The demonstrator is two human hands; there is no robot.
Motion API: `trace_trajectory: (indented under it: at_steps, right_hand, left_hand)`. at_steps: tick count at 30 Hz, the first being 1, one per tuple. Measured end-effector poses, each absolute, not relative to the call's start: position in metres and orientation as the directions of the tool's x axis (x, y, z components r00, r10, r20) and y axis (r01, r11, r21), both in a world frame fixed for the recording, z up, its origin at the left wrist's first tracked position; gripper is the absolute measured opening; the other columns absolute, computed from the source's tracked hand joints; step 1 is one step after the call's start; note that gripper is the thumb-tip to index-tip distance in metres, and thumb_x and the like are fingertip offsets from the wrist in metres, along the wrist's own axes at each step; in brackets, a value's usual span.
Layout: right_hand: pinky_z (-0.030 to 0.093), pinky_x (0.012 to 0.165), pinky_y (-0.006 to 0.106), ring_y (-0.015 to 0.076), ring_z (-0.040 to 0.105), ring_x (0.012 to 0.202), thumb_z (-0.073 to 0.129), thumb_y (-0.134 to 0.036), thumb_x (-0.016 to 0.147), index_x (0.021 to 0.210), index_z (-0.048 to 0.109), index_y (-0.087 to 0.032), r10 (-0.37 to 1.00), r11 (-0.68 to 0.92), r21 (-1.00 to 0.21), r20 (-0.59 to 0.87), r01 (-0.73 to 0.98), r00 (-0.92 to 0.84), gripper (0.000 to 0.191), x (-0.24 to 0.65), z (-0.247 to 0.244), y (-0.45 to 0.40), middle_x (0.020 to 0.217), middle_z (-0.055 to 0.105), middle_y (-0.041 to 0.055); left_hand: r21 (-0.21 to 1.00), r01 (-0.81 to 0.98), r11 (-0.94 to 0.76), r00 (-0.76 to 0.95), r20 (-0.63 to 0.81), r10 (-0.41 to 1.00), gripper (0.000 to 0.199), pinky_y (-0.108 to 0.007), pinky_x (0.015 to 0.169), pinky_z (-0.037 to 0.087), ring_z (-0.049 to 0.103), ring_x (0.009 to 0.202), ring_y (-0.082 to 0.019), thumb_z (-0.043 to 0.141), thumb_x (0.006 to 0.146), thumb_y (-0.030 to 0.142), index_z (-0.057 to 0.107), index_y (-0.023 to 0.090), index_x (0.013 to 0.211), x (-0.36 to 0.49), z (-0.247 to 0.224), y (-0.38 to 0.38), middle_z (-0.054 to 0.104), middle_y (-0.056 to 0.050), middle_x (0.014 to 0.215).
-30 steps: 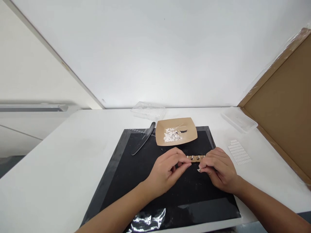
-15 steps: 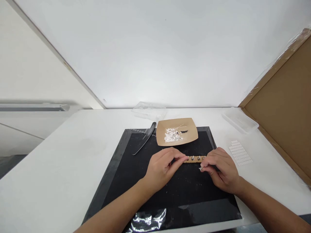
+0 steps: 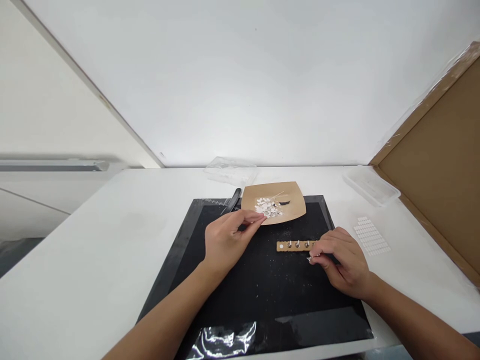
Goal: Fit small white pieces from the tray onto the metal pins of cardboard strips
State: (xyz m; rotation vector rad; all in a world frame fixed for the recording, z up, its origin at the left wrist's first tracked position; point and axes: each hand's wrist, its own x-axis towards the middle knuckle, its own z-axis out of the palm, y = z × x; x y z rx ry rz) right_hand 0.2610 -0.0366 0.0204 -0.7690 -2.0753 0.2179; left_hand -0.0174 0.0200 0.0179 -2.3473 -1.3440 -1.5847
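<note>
My left hand (image 3: 227,240) is at the front rim of the tan paper tray (image 3: 296,197), thumb and fingertips pinched together beside a heap of small white pieces (image 3: 268,206). Whatever those fingertips hold, if anything, is too small to make out. On the black mat lies a narrow brown strip (image 3: 292,246) with a white dot at its left end and several small dark metallic fittings with white tips in a row. My right hand (image 3: 339,260) covers the strip's right end. Its closed fingers pinch a small silvery piece (image 3: 310,259) just in front of the strip.
A black curved-handled tool (image 3: 235,198) rests at the mat's (image 3: 285,300) back left, partly behind my left hand. Clear plastic packaging (image 3: 230,171) and a translucent tray (image 3: 371,186) stand at the back. A white sticker sheet (image 3: 371,236) lies right of the mat, near a cardboard panel (image 3: 442,165).
My left hand has left the strip's left end and moved up and left to the paper tray, uncovering the white dot. My right hand stays in place.
</note>
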Motion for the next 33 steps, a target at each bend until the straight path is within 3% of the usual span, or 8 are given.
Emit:
trace_trajectory:
  at_steps: [6,15,24,31,33]
  right_hand:
    - [0.042,0.071,0.033,0.0144,0.063,0.072,0.062,-0.015,0.104,0.106,0.063,-0.022,0.603,0.788,-0.428,0.680,0.442,-0.417,0.008,0.262,0.020,-0.037,0.083,0.072,-0.0020]
    - [0.041,0.071,0.033,0.0146,0.064,0.072,0.061,-0.015,0.105,0.106,0.063,-0.023,0.608,0.785,-0.423,0.665,0.452,-0.434,0.008,0.262,0.019,-0.037,0.083,0.072,-0.0019]
    - [0.041,0.073,0.032,0.0136,0.064,0.074,0.064,-0.015,0.104,0.108,0.064,-0.022,0.615,0.783,-0.427,0.642,0.452,-0.458,0.008,0.262,0.018,-0.037,0.086,0.074,-0.0022]
    - [0.041,0.072,0.032,0.0139,0.065,0.074,0.063,-0.017,0.105,0.108,0.063,-0.023,0.618,0.780,-0.424,0.636,0.461,-0.462,0.006,0.262,0.018,-0.036,0.088,0.075,-0.0020]
    - [0.041,0.072,0.033,0.0139,0.065,0.074,0.063,-0.018,0.105,0.108,0.063,-0.023,0.629,0.772,-0.430,0.622,0.468,-0.466,0.006,0.262,0.018,-0.036,0.088,0.076,-0.0020]
  left_hand:
    - [0.438,0.656,-0.614,0.104,0.753,0.649,0.030,-0.020,0.052,0.053,0.064,0.054,-0.008,0.089,0.084,0.035,0.067,0.018,0.074,-0.019,0.021,0.021,0.071,0.005,0.065]
    - [0.340,0.741,-0.579,0.113,0.787,0.606,0.019,-0.022,0.057,0.055,0.072,0.060,-0.011,0.079,0.095,0.034,0.075,0.020,0.082,-0.028,0.016,0.032,0.080,0.003,0.074]
    - [0.277,0.856,-0.436,0.109,0.728,0.677,0.018,-0.025,0.060,0.049,0.074,0.067,-0.015,0.067,0.103,0.035,0.078,0.021,0.098,-0.039,0.006,0.047,0.083,0.000,0.086]
    - [0.386,0.832,-0.398,0.042,0.671,0.740,0.021,-0.024,0.060,0.047,0.060,0.054,-0.010,0.060,0.106,0.032,0.076,0.023,0.117,-0.032,0.009,0.042,0.083,0.000,0.095]
    - [0.406,0.802,-0.438,0.063,0.672,0.738,0.019,-0.023,0.061,0.048,0.060,0.059,-0.011,0.058,0.107,0.029,0.074,0.021,0.115,-0.031,0.010,0.042,0.082,-0.003,0.104]
